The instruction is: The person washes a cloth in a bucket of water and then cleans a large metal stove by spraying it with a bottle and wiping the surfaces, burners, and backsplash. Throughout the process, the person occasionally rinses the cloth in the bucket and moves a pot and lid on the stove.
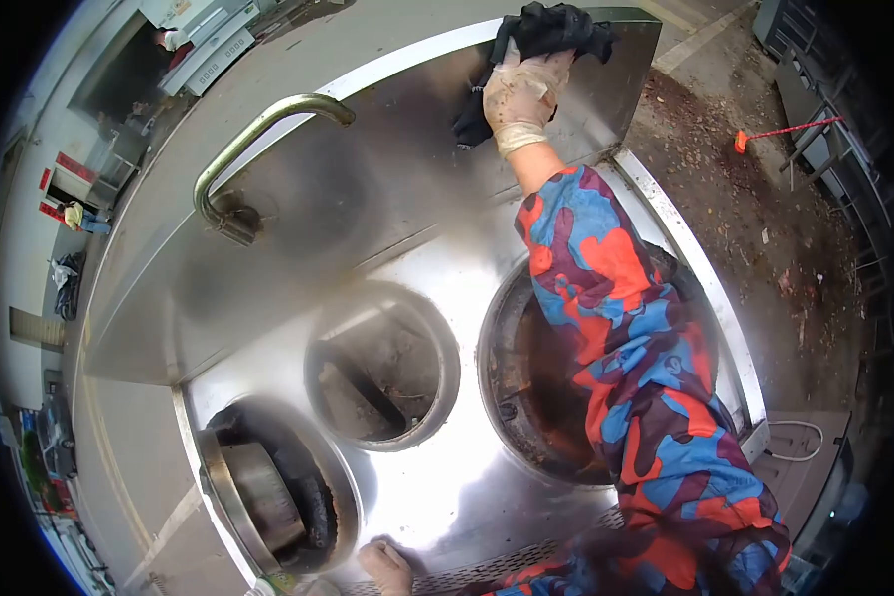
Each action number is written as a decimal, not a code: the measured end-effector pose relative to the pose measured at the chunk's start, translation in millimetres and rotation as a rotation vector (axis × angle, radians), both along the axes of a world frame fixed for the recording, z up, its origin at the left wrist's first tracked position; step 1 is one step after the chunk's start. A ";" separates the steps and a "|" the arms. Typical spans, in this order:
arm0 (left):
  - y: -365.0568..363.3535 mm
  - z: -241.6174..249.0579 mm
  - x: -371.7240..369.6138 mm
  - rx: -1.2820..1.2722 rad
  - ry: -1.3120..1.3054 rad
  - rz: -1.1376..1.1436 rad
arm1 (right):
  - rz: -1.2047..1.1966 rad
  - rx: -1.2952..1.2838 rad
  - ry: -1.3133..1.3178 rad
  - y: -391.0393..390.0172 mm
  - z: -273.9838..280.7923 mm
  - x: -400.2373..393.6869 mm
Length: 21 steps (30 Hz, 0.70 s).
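My right hand (524, 91), in a pale, dirty glove, is closed on a black cloth (548, 32) at the top right end of the steel back panel (318, 189). Part of the cloth hangs down the panel's face. My left hand (385, 568), also gloved, rests at the front edge of the steel stove top (447, 487), fingers curled, and whether anything is in it is hidden. Between the hands lie a middle round opening (382, 368) and a larger, rust-brown burner opening (536, 387), partly covered by my right sleeve.
A curved metal faucet (209, 179) stands out from the back panel. At the lower left, a metal ring or pot (258, 497) sits tilted in another opening. Two people are far off at the left. A red-handled tool (790, 129) and metal racks are at the right.
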State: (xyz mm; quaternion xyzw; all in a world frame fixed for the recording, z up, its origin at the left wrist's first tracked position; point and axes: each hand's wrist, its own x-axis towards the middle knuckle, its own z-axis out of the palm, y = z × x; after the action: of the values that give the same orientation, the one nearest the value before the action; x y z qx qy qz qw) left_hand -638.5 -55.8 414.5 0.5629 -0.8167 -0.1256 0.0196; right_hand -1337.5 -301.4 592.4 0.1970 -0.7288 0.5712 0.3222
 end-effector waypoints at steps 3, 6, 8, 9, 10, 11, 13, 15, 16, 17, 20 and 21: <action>0.1 1.8 2.2 -0.004 -0.019 -0.035 | -0.089 0.430 0.136 -26.1 -0.9 73.2; -4.3 5.1 -6.3 -0.072 0.025 -0.103 | 0.134 0.584 0.488 -33.0 -13.7 113.8; -3.4 11.5 -8.1 -0.023 -0.058 -0.053 | 0.195 0.665 0.482 -15.0 -5.1 94.0; -2.2 11.6 -10.0 -0.056 -0.063 -0.024 | 0.143 0.703 0.412 -4.9 0.4 77.7; -2.2 4.6 -6.4 -0.057 -0.059 -0.030 | 0.093 0.738 0.347 4.3 5.7 58.9; -1.3 -1.5 1.9 -0.057 -0.058 -0.021 | -0.048 0.595 0.282 5.9 -0.6 28.2; -1.9 -1.6 0.3 -0.087 -0.065 -0.022 | -0.014 0.210 0.123 28.6 -6.0 -38.4; -3.2 1.9 -3.7 -0.081 -0.091 -0.017 | -0.031 0.052 0.033 58.7 -7.5 -99.0; -3.2 2.8 -4.6 -0.076 -0.117 -0.011 | -0.102 0.010 -0.015 66.3 -19.0 -133.6; -2.8 2.6 -6.5 -0.067 -0.116 -0.014 | -0.146 -0.121 0.046 62.9 -41.7 -188.3; -4.8 7.9 -9.7 -0.057 -0.109 -0.009 | -0.098 -0.485 -0.693 94.1 -69.2 -231.5; -5.7 11.5 -13.1 -0.033 -0.140 0.000 | -0.036 -0.464 -0.921 102.4 -78.4 -225.6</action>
State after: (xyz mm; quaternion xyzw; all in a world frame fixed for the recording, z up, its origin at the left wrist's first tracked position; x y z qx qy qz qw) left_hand -651.7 -61.6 426.0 0.5701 -0.8179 -0.0724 -0.0281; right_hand -1563.1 -199.0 514.1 -0.1643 -0.6525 0.7397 0.0127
